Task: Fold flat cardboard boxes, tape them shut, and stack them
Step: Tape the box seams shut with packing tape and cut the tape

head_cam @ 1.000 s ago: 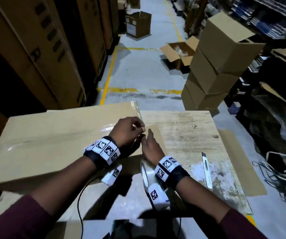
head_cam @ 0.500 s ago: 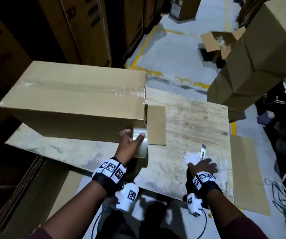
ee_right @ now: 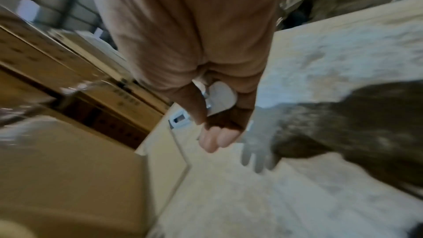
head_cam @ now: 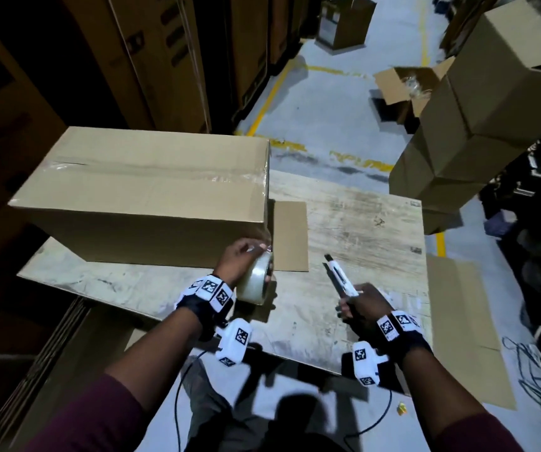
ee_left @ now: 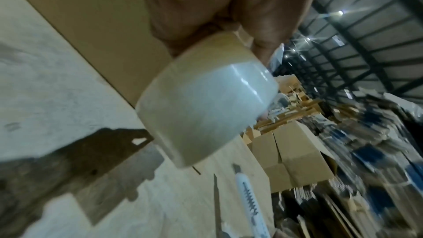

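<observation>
Head view: saw a taped cardboard box (head_cam: 145,197) standing on the left half of the worn counter (head_cam: 360,223), a clear strip of tape along its top seam and down its right end. Found the left hand (head_cam: 239,262) at the box's near right corner, fingers curled round a roll of clear tape (head_cam: 254,283) held just above the counter, touching or almost touching that corner. Noted a flat piece of cardboard (head_cam: 290,236) lying on the counter right beside the box's right end. Found the right hand (head_cam: 360,303) well apart to the right, fingers wrapped round the handle of a white box cutter (head_cam: 339,277), tip pointing away and to the left. Spotted a stack of finished boxes (head_cam: 477,102) on the floor beyond the counter's far right corner.

Left wrist view: caught the tape roll (ee_left: 206,97) gripped from above, box wall behind it, cutter (ee_left: 248,196) lower down.

Right wrist view: blurred; made out fingers (ee_right: 215,138) closed on the cutter's white body (ee_right: 220,97).
</observation>
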